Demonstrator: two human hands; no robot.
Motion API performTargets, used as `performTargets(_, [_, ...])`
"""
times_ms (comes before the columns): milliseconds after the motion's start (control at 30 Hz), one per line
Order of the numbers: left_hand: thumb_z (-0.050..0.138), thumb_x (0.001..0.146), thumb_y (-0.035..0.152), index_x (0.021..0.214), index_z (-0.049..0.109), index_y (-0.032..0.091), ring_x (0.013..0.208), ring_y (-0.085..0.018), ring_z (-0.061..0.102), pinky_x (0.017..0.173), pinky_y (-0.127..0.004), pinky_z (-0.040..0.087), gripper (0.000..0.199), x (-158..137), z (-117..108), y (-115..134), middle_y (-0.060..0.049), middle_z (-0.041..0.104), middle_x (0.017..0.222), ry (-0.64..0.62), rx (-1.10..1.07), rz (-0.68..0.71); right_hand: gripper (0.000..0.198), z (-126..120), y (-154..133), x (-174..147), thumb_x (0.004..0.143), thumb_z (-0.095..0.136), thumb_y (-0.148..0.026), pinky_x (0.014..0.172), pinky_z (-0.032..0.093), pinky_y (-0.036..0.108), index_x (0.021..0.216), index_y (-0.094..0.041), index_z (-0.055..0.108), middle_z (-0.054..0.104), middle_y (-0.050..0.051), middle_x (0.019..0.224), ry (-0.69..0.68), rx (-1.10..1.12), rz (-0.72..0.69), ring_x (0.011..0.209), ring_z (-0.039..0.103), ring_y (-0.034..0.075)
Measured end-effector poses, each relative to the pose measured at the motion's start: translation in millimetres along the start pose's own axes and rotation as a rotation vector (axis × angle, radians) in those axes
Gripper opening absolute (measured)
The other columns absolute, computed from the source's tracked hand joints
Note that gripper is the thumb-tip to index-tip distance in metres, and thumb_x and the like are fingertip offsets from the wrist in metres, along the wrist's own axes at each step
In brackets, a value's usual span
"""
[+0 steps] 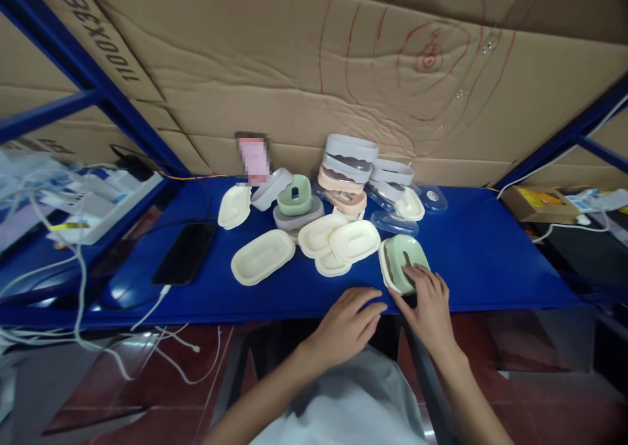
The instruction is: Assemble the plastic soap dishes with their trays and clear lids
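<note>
My right hand [428,304] grips a small green plastic box [418,254] near the shelf's front edge. Its fingers reach over the rim to the inside, and the thumb lies at the near left edge. Under and to the left of the box shows a cream oval tray [386,269]. My left hand [352,319] hovers at the front edge, just left of that tray, its fingers curved, apart and holding nothing. Several cream trays [355,241] overlap farther back, and another cream tray [263,256] lies flat to their left.
Grey boxes [351,145] and peach boxes [349,201] are stacked at the back. Clear lids [395,223] lie beside them. Another green box [294,196] rests on a grey one. A dark phone [184,254] lies left, with a cable. White cables [81,288] hang farther left.
</note>
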State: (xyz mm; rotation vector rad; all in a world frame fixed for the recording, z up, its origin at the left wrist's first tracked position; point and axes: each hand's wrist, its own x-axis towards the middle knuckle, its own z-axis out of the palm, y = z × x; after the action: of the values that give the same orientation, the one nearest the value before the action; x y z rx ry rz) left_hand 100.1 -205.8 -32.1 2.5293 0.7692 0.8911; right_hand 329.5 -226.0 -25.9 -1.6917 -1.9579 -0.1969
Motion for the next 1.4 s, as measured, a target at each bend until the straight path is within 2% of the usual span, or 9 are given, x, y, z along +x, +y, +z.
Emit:
performTargets(267, [0.055,0.105,0.02,0.132,0.067,0.022,0.133,-0.029,0.064,0.112,-0.051,0.056,0.03,4,-28,-14,-0.013,0.066,0.143,0.055,0.228,-0.072,0.034,-13,2,-13,0.1,0.055,-0.027,0.122,0.03,0.067,0.133,-0.023,0.054,0.071,0.012,0.136,-0.034,-0.002,0.0,0.136,0.059,0.036])
performTargets(467, [0.056,0.104,0.017,0.153,0.054,0.022,0.153,-0.031,0.047,0.121,-0.05,0.048,0.048,20,-19,1,-0.016,0.049,0.164,0.027,0.28,0.056,0.037,-17,24,-27,0.101,0.066,-0.032,0.115,0.049,0.061,0.136,-0.024,0.056,0.069,0.014,0.136,-0.103,0.171,-0.073,0.141,0.057,0.035])
performTargets(533, [0.06,0.104,0.02,0.154,0.052,0.025,0.159,-0.032,0.038,0.124,-0.05,0.044,0.051,23,-14,1,-0.014,0.044,0.168,-0.008,0.271,0.085,0.038,-19,26,-32,0.102,0.064,-0.029,0.12,0.045,0.063,0.14,-0.026,0.057,0.068,0.012,0.141,-0.157,0.207,-0.15,0.144,0.056,0.033])
performTargets(633, [0.064,0.103,0.023,0.144,0.061,0.025,0.157,-0.028,0.042,0.127,-0.049,0.042,0.04,19,-8,-5,-0.01,0.058,0.157,-0.055,0.232,0.106,0.035,-25,25,-32,0.104,0.062,-0.029,0.126,0.033,0.07,0.139,-0.031,0.062,0.063,0.009,0.151,-0.23,0.182,-0.236,0.15,0.05,0.034])
performTargets(767, [0.061,0.105,0.021,0.132,0.067,0.026,0.146,-0.023,0.054,0.12,-0.045,0.045,0.028,1,-12,-11,-0.006,0.068,0.145,-0.073,0.241,0.087,0.033,-27,29,-5,0.104,0.06,-0.041,0.124,0.038,0.067,0.136,-0.034,0.067,0.054,0.007,0.161,-0.269,0.226,-0.284,0.154,0.044,0.035])
performTargets(933, [0.062,0.105,0.026,0.131,0.068,0.025,0.137,-0.023,0.06,0.109,-0.042,0.049,0.026,-22,-26,-11,-0.008,0.07,0.141,-0.053,0.28,0.072,0.055,4,57,64,0.108,0.05,-0.049,0.123,0.041,0.064,0.159,-0.03,0.048,0.046,0.012,0.167,-0.124,0.181,-0.111,0.157,0.04,0.035])
performTargets(1067, [0.065,0.103,0.027,0.129,0.07,0.026,0.128,-0.024,0.066,0.106,-0.043,0.052,0.026,-40,-31,-14,-0.007,0.072,0.136,0.002,0.271,0.013,0.061,16,69,90,0.104,0.056,-0.058,0.111,0.053,0.061,0.156,-0.027,0.053,0.057,0.017,0.154,-0.134,0.146,-0.051,0.14,0.058,0.038])
performTargets(1267, [0.071,0.098,0.02,0.127,0.068,0.026,0.14,-0.033,0.059,0.108,-0.052,0.057,0.03,-63,-35,-19,-0.016,0.059,0.149,0.219,0.192,-0.072,0.053,-9,56,32,0.101,0.066,-0.047,0.112,0.055,0.056,0.151,-0.031,0.06,0.063,0.013,0.142,0.034,0.29,0.021,0.132,0.064,0.033])
performTargets(1400, [0.074,0.097,0.023,0.138,0.061,0.025,0.146,-0.035,0.054,0.112,-0.052,0.058,0.043,-69,-36,-19,-0.019,0.046,0.159,0.26,0.155,-0.125,0.058,-7,19,-17,0.098,0.071,-0.036,0.118,0.05,0.062,0.155,-0.033,0.056,0.054,0.013,0.155,-0.096,0.419,-0.124,0.147,0.053,0.038])
